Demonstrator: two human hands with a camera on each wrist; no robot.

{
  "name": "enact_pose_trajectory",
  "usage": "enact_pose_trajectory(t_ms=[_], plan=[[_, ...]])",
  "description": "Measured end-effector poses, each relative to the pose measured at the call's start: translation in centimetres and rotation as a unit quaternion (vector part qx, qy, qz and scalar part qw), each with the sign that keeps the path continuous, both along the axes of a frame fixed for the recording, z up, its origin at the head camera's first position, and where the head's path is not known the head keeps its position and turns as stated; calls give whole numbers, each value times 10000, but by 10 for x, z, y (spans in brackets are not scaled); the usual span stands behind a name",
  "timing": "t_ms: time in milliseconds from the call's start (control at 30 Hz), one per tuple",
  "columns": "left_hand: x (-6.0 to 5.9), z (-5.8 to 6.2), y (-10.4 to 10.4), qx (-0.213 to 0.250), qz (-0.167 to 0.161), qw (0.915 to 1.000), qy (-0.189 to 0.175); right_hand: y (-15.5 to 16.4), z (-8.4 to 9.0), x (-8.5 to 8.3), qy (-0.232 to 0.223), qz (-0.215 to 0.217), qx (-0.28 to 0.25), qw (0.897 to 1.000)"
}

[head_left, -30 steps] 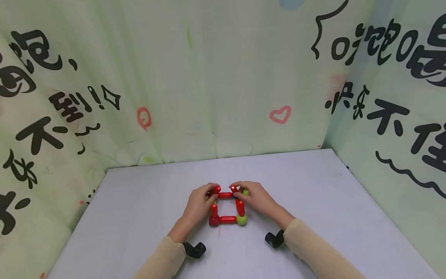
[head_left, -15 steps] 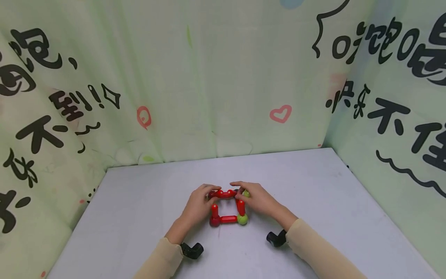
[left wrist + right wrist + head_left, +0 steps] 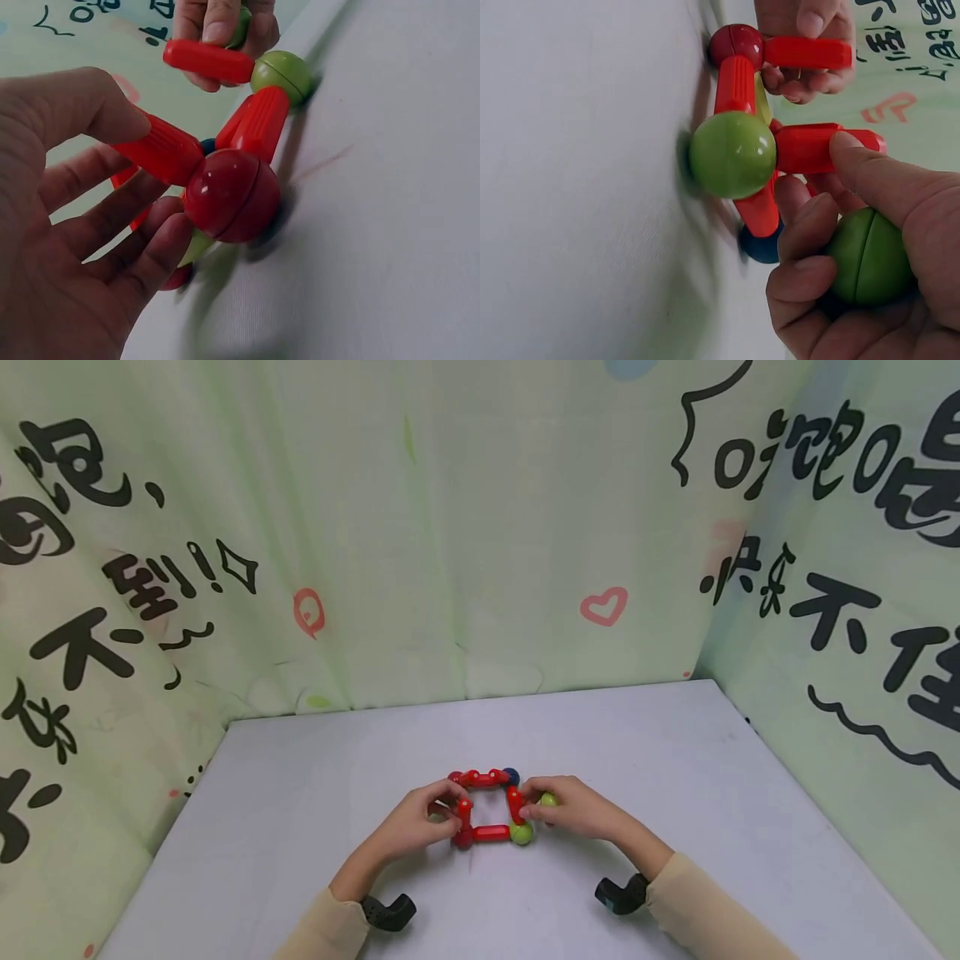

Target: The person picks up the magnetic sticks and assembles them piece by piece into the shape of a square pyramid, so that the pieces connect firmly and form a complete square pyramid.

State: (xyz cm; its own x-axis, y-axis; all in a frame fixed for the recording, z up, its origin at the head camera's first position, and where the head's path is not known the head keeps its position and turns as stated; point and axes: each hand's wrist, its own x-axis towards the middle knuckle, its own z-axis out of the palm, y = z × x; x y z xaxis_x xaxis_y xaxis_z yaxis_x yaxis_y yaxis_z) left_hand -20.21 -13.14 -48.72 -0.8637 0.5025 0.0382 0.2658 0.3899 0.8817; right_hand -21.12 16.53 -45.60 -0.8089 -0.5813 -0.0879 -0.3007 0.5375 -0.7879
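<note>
— Where is the structure, and how is it held?

— A frame of red rods [image 3: 491, 832] and balls is stood on the grey table [image 3: 675, 793], near its middle. On the left, an upright red rod [image 3: 161, 150] is pinched by the left hand [image 3: 416, 818], thumb on top and fingers curled beneath, just above the dark red ball [image 3: 232, 193] at the near corner.

— And the other side?

— The opposite upright rod [image 3: 817, 148] is pressed by the thumb of the right hand [image 3: 573, 810], beside the green ball [image 3: 733, 154] seated at that corner. A second green ball [image 3: 870, 255], loose from the frame, is enclosed by the curled fingers of the same hand.

— Is anything seen at the far edge?

— A dark blue ball [image 3: 511, 774] is seen at the far right corner, joined to the top rods.
</note>
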Motion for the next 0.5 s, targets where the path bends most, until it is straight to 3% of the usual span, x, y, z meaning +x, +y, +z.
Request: enact_pose_trajectory(t_ms=[500], plan=[[0, 0, 16, -122, 661, 9975, 232, -26, 2, 0, 225, -531, 462, 9973]])
